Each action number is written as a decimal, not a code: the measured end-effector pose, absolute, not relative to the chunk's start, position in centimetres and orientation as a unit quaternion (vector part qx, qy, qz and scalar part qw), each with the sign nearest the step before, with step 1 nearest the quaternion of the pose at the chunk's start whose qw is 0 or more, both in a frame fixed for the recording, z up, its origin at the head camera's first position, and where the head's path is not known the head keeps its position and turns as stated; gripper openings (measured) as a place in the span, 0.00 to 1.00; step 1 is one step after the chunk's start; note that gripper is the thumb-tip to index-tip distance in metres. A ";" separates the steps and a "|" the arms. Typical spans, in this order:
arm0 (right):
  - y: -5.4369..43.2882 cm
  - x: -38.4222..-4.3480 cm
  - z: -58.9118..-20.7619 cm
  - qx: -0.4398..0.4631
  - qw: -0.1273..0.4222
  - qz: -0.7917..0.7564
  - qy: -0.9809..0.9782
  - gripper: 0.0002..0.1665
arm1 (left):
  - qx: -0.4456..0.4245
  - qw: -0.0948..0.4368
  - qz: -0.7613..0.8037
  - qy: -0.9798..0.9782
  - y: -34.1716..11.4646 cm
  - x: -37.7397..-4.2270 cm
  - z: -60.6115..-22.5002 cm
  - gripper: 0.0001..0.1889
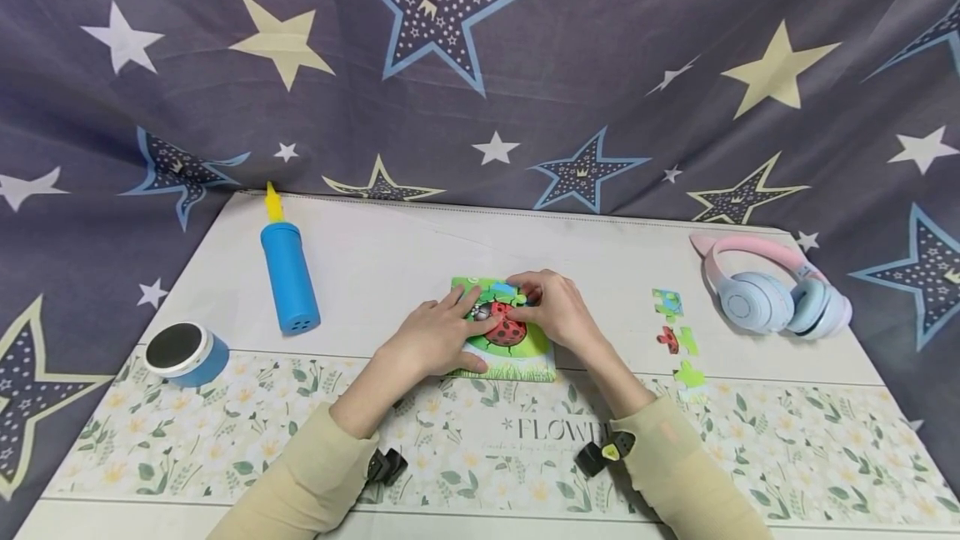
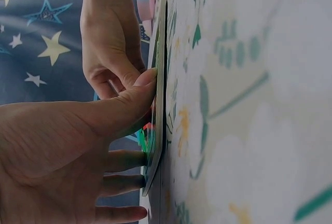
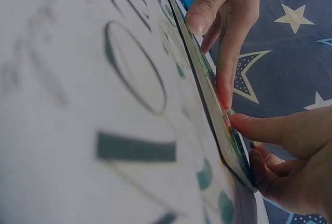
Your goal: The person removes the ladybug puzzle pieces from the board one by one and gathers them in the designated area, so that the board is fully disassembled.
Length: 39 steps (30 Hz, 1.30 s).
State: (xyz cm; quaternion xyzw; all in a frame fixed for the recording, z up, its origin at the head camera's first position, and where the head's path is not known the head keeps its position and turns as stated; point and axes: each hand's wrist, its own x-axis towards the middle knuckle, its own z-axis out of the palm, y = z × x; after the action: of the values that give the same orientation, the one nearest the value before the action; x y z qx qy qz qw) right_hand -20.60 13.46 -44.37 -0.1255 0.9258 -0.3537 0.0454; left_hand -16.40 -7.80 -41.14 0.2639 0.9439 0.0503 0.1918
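A ladybug jigsaw puzzle (image 1: 512, 363) in a flat tray lies in front of me, its picture red and black on green. My left hand (image 1: 433, 336) rests on its left side with fingers spread, the index fingertip on the ladybug. My right hand (image 1: 558, 311) is at the upper right of the puzzle, thumb and curled fingers pinching a puzzle piece (image 1: 516, 292) with blue and green on it. That piece is partly hidden by the fingers. In the right wrist view, the right thumb (image 3: 259, 126) meets the left index fingertip over the board.
Loose puzzle pieces (image 1: 667, 302) lie in a column right of the puzzle, one red and black (image 1: 669, 340), one green (image 1: 688, 373). Cat-ear headphones (image 1: 757, 302) stand farther right. On the left are a blue hand pump (image 1: 290, 277) and a blue-white round device (image 1: 187, 354).
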 end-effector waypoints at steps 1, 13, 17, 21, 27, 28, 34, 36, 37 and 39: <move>13.4 -20.6 -44.4 -0.126 0.045 -0.353 0.926 0.27 | 0.264 0.191 0.050 0.944 -7.8 -16.4 -41.1 0.40; 13.7 -20.8 -44.2 -0.140 0.040 -0.351 0.925 0.26 | 0.266 0.189 0.059 0.943 -7.8 -16.3 -40.9 0.40; 14.0 -21.0 -44.1 -0.151 0.035 -0.357 0.921 0.25 | 0.267 0.190 0.061 0.943 -7.8 -16.4 -41.0 0.40; 14.5 -21.4 -43.9 -0.160 0.039 -0.366 0.916 0.25 | 0.268 0.189 0.065 0.942 -7.8 -16.4 -41.0 0.40; 16.4 -21.8 -43.3 -0.180 0.037 -0.379 0.907 0.25 | 0.269 0.192 0.068 0.941 -7.9 -16.4 -41.0 0.40; 16.8 -21.9 -43.3 -0.185 0.034 -0.380 0.906 0.26 | 0.269 0.192 0.069 0.941 -7.9 -16.4 -41.0 0.40; 20.2 -22.3 -43.1 -0.198 0.014 -0.387 0.901 0.27 | 0.268 0.192 0.070 0.942 -8.0 -16.4 -41.0 0.39; 21.5 -22.4 -43.2 -0.198 0.009 -0.388 0.900 0.27 | 0.268 0.191 0.069 0.942 -8.0 -16.3 -41.0 0.40; 22.1 -22.5 -43.3 -0.198 0.008 -0.390 0.899 0.27 | 0.269 0.191 0.069 0.942 -8.0 -16.3 -41.0 0.40; 23.4 -22.6 -43.4 -0.197 0.004 -0.391 0.899 0.26 | 0.269 0.190 0.068 0.942 -8.0 -16.3 -41.0 0.40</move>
State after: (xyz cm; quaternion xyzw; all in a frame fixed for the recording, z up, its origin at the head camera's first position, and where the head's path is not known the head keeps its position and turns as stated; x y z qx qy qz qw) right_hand -22.59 23.41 -43.40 -0.1973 0.8991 -0.3907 0.0043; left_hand -16.32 -8.01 -41.04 0.2694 0.9416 0.0683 0.1903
